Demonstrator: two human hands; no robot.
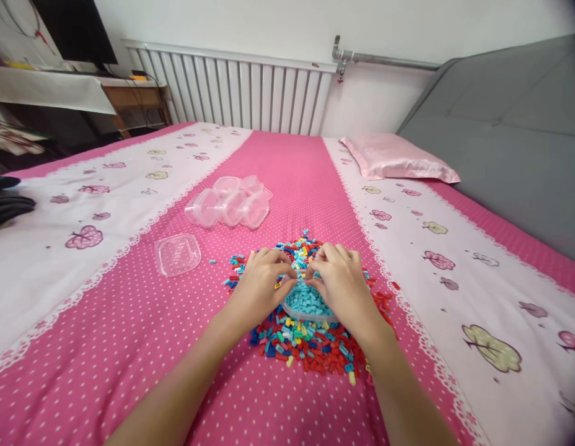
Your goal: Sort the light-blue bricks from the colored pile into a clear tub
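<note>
A clear plastic container filled with small light blue building bricks sits in the middle of a loose pile of mixed bricks in red, blue, yellow and turquoise. Over the container's left side is my left hand, its thumb and fingertips drawn together in a pinch. Facing it, my right hand is also pinched above the container, fingertips close to the left ones. Whatever lies between the fingertips is too small to make out. Both hands partly cover the container's rim and the pile.
A clear lid lies left of the pile, near one stray brick. Several clear containers stand grouped farther back. Everything rests on a pink dotted bedspread. A pink pillow is back right, by a grey headboard.
</note>
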